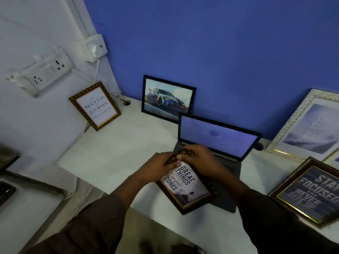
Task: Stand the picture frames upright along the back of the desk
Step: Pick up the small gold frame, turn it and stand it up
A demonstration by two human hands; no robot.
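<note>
My left hand (161, 165) and my right hand (203, 158) both grip the top edge of a brown "Great Things" frame (185, 187), held tilted above the desk's front, partly over the laptop. A gold "Success" frame (95, 106) leans upright against the left wall. At the back, a black car-picture frame (167, 98) stands against the blue wall. A silver-rimmed frame (308, 125) leans at the back right. Lying flat at the right is a brown "Stay Focused" frame (311, 191).
An open laptop (218, 140) sits mid-desk, in front of the car frame. The white desk (117, 153) has bare room at the left and a cable hole at the back left. Sockets (45, 72) and a white box are on the left wall.
</note>
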